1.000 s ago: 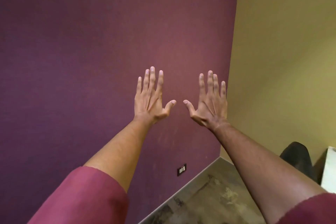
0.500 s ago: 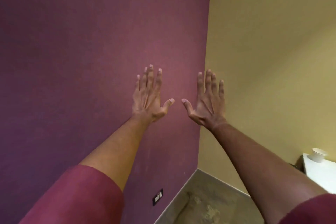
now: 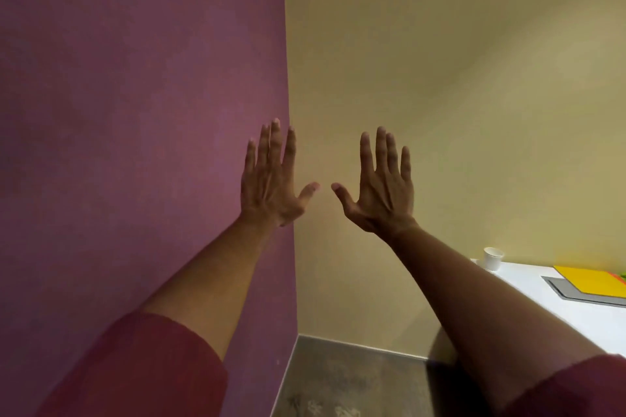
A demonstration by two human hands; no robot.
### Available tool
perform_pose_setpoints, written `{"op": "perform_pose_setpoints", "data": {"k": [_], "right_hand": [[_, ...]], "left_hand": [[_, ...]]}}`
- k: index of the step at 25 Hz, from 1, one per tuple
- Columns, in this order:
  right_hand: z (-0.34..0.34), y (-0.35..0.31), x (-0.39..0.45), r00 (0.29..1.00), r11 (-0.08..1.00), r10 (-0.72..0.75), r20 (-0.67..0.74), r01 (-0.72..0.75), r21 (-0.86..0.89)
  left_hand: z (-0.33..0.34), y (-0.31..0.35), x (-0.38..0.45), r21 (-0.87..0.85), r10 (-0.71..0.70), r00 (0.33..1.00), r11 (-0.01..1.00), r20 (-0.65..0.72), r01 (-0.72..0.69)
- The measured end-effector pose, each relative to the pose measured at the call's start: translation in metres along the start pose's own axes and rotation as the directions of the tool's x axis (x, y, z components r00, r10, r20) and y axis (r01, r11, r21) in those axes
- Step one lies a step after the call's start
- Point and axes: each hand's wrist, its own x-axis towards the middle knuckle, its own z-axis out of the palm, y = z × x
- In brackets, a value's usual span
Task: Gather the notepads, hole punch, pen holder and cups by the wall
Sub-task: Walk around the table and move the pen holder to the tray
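My left hand (image 3: pixel 271 179) and my right hand (image 3: pixel 382 186) are held up in front of me, fingers straight and spread, backs toward me, holding nothing. At the right edge a white table (image 3: pixel 555 308) stands against the yellow wall. On its far corner stands a white paper cup (image 3: pixel 493 258). A yellow notepad (image 3: pixel 592 281) lies further right on the table, with an orange and a green edge just showing beyond it. The hole punch and the pen holder are out of view.
A purple wall (image 3: pixel 135 145) meets a yellow wall (image 3: pixel 440 78) in a corner behind my hands. A grey inset panel (image 3: pixel 569 294) lies in the table top under the notepad. Dark floor (image 3: pixel 338 382) shows below.
The view has swung to the right: the wall corner slid left, the table with the cup and the yellow notepad came into view. Both hands stayed raised and spread.
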Motion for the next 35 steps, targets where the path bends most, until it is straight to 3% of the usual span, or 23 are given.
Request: {"op": "perform_pose_setpoints", "data": {"k": [7,22,28,35], "right_hand": [[0.072,0.049,0.028,0.992,0.983,0.114,0.05,-0.106,-0.148],[0.208,0.267,0.085,0.928,0.846,0.372,0.014,-0.333,-0.417],[0.238,0.34,0.08,0.875,0.725,0.484,-0.024,-0.416,-0.549],[0.265,0.402,0.071,0.75,0.492,0.649,-0.128,-0.542,-0.681]], "left_hand": [[0.113,0.026,0.063,-0.173,0.117,0.993,0.979,0.018,-0.113],[0.33,0.2,0.218,-0.393,0.332,0.943,0.867,-0.005,-0.307],[0.399,0.289,0.258,-0.524,0.441,0.896,0.75,-0.061,-0.405],[0.465,0.389,0.302,-0.655,0.6,0.78,0.519,-0.179,-0.55]]}}
